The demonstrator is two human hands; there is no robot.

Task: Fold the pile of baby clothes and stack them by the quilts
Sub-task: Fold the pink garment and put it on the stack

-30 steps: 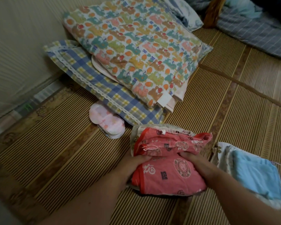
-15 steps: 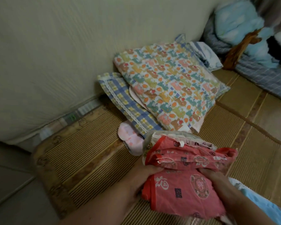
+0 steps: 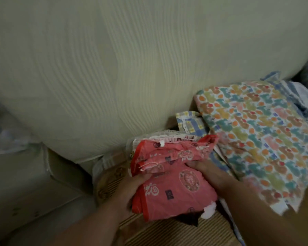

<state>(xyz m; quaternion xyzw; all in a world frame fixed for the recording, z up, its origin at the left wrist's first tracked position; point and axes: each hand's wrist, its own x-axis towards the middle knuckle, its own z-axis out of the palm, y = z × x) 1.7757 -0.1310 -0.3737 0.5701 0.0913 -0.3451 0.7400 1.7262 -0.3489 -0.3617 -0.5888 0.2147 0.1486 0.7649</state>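
Folded stack of baby clothes (image 3: 174,176): soft thin cloth, top piece red with white round medallions and characters, pale frilled layers showing under its far edge; roughly oblong, long axis running away from the person toward the ribbed cream wall (image 3: 114,68). Left hand (image 3: 132,189) and right hand (image 3: 213,173) each have their grip clamped on a side of the stack. The stack sits over the striped woven mat (image 3: 167,231), just beside the animal-print quilt (image 3: 256,135) and the blue-yellow plaid quilt (image 3: 190,123); contact with the mat not discernible.
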